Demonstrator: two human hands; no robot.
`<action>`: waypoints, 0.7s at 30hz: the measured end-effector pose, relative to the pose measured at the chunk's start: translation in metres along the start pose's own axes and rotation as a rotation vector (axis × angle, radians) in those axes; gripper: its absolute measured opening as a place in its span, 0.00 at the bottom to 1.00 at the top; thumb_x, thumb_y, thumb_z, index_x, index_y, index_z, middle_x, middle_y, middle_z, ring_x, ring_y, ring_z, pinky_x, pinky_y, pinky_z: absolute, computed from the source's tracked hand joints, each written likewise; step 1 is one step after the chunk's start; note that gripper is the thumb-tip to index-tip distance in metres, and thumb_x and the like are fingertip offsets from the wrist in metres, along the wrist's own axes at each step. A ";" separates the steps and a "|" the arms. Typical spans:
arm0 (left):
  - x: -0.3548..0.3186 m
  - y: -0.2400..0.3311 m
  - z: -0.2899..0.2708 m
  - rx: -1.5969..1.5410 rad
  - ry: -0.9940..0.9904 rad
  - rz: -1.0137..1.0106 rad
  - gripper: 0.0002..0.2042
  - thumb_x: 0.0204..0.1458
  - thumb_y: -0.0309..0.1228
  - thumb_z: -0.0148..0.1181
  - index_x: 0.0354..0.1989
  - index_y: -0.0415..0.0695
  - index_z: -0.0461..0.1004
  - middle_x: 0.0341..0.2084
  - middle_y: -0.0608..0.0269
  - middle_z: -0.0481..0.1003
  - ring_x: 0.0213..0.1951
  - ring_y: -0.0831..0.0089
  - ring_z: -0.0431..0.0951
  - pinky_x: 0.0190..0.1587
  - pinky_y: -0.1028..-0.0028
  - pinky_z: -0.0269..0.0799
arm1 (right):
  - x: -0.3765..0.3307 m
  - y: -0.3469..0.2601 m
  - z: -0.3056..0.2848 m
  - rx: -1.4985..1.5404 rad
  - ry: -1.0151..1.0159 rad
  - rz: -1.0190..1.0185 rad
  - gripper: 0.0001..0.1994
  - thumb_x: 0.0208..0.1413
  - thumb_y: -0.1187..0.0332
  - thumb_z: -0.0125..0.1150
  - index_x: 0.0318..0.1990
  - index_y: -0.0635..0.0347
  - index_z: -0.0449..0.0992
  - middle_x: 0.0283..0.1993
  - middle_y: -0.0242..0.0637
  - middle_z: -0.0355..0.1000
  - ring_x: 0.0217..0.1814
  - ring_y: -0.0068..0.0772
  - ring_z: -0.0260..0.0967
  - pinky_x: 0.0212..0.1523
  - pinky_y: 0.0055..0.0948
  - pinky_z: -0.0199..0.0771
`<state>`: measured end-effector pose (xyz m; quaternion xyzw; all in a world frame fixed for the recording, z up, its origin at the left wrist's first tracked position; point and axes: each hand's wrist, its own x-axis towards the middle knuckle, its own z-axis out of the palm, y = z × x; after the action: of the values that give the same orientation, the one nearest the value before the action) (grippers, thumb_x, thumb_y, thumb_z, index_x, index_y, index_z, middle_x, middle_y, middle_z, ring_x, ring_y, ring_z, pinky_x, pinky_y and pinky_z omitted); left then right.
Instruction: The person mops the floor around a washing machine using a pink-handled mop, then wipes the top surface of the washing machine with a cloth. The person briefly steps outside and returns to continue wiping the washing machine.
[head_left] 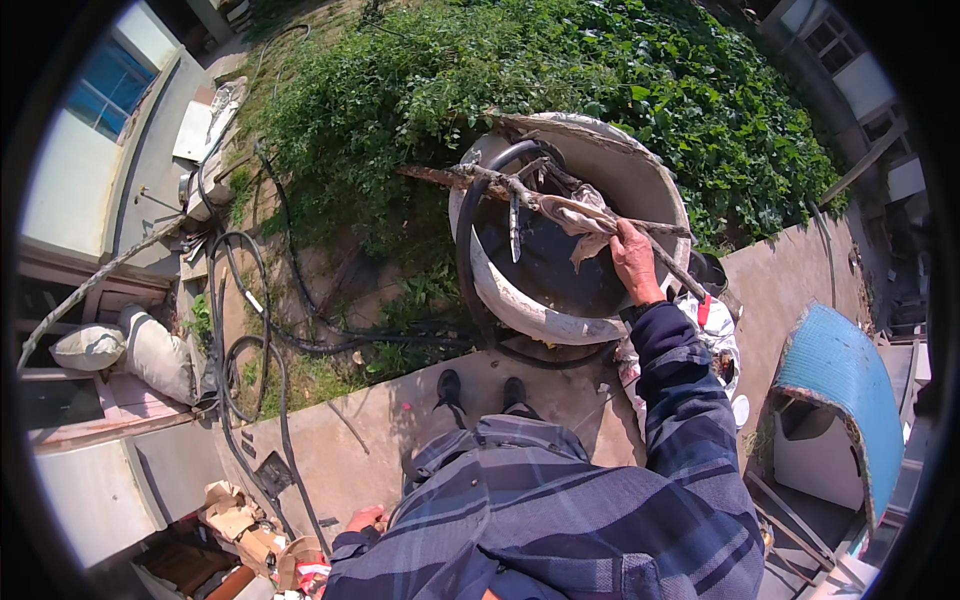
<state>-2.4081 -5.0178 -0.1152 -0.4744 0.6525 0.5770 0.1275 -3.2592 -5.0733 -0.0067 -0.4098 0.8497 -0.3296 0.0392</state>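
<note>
My right hand (633,264) reaches over a large round pale tub (520,305) and is closed on a dirty greyish-pink rag (577,216). The rag is draped around wooden sticks (440,177) that lie across the tub's rim. Beside the sticks, a thick black hose (465,250) arches over the near-left side of the rim. Dark water or a dark bottom (565,270) shows inside the tub; I cannot tell which. My left hand (367,518) hangs low by my left side, partly hidden by my sleeve, and its fingers are not clear.
Black hoses (283,340) loop over the ground at the left. Leafy plants (600,70) grow behind the tub. At the right stand a white bag (722,335) and a curved blue cover (840,370). White sacks (160,355) and scrap cardboard (235,515) lie at the left.
</note>
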 end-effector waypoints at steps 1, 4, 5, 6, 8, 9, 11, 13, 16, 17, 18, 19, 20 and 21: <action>0.026 0.001 -0.028 -0.215 -0.019 -0.253 0.11 0.64 0.35 0.58 0.46 0.41 0.77 0.30 0.58 0.81 0.29 0.65 0.80 0.32 0.68 0.77 | -0.010 -0.010 -0.011 -0.040 0.004 0.009 0.08 0.60 0.68 0.55 0.43 0.60 0.72 0.39 0.57 0.75 0.45 0.64 0.73 0.45 0.49 0.73; 0.102 0.019 -0.114 -0.581 0.118 -0.618 0.10 0.64 0.36 0.59 0.45 0.43 0.77 0.31 0.57 0.81 0.25 0.67 0.79 0.27 0.66 0.79 | -0.039 -0.038 -0.052 0.163 0.192 0.094 0.10 0.61 0.73 0.55 0.48 0.60 0.76 0.40 0.51 0.78 0.43 0.49 0.79 0.46 0.38 0.75; 0.130 0.030 -0.143 -0.557 0.131 -0.563 0.11 0.64 0.34 0.58 0.48 0.41 0.75 0.28 0.54 0.81 0.20 0.70 0.76 0.22 0.69 0.76 | -0.045 -0.045 -0.064 0.200 0.300 0.131 0.10 0.63 0.74 0.54 0.48 0.63 0.77 0.41 0.44 0.80 0.43 0.37 0.79 0.47 0.33 0.75; 0.156 0.040 -0.173 -0.477 0.144 -0.514 0.11 0.65 0.35 0.57 0.48 0.41 0.75 0.28 0.54 0.81 0.19 0.71 0.75 0.22 0.70 0.74 | -0.056 -0.050 -0.072 0.420 0.445 0.158 0.10 0.65 0.74 0.51 0.48 0.65 0.76 0.42 0.40 0.81 0.43 0.33 0.78 0.48 0.32 0.75; 0.202 0.062 -0.221 -0.458 0.215 -0.357 0.13 0.66 0.36 0.56 0.49 0.39 0.75 0.28 0.56 0.81 0.18 0.72 0.76 0.21 0.72 0.71 | -0.099 -0.046 -0.102 0.192 0.563 0.172 0.11 0.68 0.71 0.49 0.50 0.65 0.76 0.44 0.40 0.80 0.44 0.32 0.76 0.50 0.32 0.74; 0.220 0.071 -0.238 -0.395 0.254 -0.280 0.13 0.65 0.36 0.57 0.47 0.38 0.76 0.28 0.57 0.81 0.21 0.71 0.78 0.24 0.71 0.74 | -0.125 -0.040 -0.112 0.140 0.562 0.281 0.11 0.68 0.70 0.48 0.49 0.65 0.76 0.45 0.44 0.80 0.44 0.37 0.76 0.49 0.35 0.74; 0.251 0.088 -0.255 -0.416 0.341 -0.179 0.13 0.64 0.35 0.59 0.45 0.37 0.77 0.29 0.58 0.81 0.26 0.70 0.81 0.30 0.71 0.77 | -0.187 -0.021 -0.114 -0.063 0.518 0.374 0.12 0.65 0.68 0.52 0.48 0.66 0.75 0.40 0.49 0.78 0.42 0.44 0.75 0.48 0.42 0.72; 0.280 0.103 -0.270 -0.193 0.240 -0.132 0.15 0.62 0.35 0.63 0.46 0.35 0.79 0.34 0.60 0.81 0.35 0.73 0.81 0.37 0.71 0.80 | -0.269 0.000 -0.101 0.036 0.299 0.599 0.14 0.59 0.64 0.61 0.42 0.69 0.76 0.33 0.50 0.74 0.36 0.42 0.71 0.44 0.41 0.72; 0.306 0.111 -0.269 -0.039 0.089 -0.070 0.17 0.60 0.37 0.66 0.47 0.34 0.79 0.34 0.63 0.81 0.36 0.74 0.80 0.38 0.73 0.79 | -0.420 0.009 -0.073 -0.112 0.122 0.975 0.16 0.55 0.58 0.66 0.34 0.66 0.78 0.28 0.50 0.73 0.30 0.37 0.70 0.38 0.38 0.71; 0.310 0.110 -0.266 -0.108 0.049 -0.189 0.17 0.59 0.38 0.67 0.48 0.35 0.79 0.34 0.63 0.81 0.37 0.74 0.80 0.37 0.74 0.78 | -0.466 0.008 -0.061 -0.083 0.239 1.037 0.14 0.56 0.60 0.66 0.32 0.65 0.79 0.25 0.32 0.72 0.26 0.26 0.66 0.29 0.33 0.65; 0.311 0.107 -0.262 -0.050 0.014 -0.120 0.17 0.59 0.37 0.66 0.48 0.35 0.79 0.33 0.63 0.81 0.35 0.74 0.80 0.36 0.73 0.79 | -0.516 -0.001 -0.047 0.285 0.486 1.143 0.13 0.57 0.61 0.65 0.32 0.64 0.80 0.26 0.28 0.72 0.25 0.23 0.67 0.27 0.29 0.64; 0.312 0.104 -0.257 0.031 0.018 -0.201 0.16 0.59 0.37 0.66 0.47 0.35 0.79 0.32 0.63 0.81 0.34 0.73 0.81 0.34 0.73 0.79 | -0.562 -0.008 -0.035 0.257 0.568 1.290 0.10 0.58 0.64 0.65 0.34 0.64 0.81 0.28 0.27 0.75 0.25 0.21 0.67 0.26 0.24 0.64; 0.311 0.101 -0.253 -0.011 -0.060 -0.190 0.15 0.60 0.36 0.66 0.47 0.35 0.79 0.31 0.62 0.81 0.32 0.71 0.81 0.33 0.71 0.79 | -0.609 -0.022 -0.019 0.307 0.652 1.245 0.09 0.57 0.67 0.65 0.37 0.65 0.82 0.30 0.29 0.76 0.26 0.22 0.69 0.26 0.24 0.67; 0.309 0.098 -0.248 -0.024 -0.079 -0.305 0.14 0.61 0.35 0.65 0.47 0.35 0.78 0.31 0.61 0.81 0.30 0.70 0.81 0.32 0.69 0.80 | -0.654 -0.037 -0.003 0.341 0.745 1.235 0.08 0.56 0.70 0.65 0.39 0.66 0.83 0.32 0.30 0.78 0.27 0.23 0.71 0.27 0.25 0.69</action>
<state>-2.5479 -5.3917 -0.1990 -0.5464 0.5602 0.5770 0.2337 -2.8032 -4.6162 -0.1157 0.2933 0.8196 -0.4921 -0.0104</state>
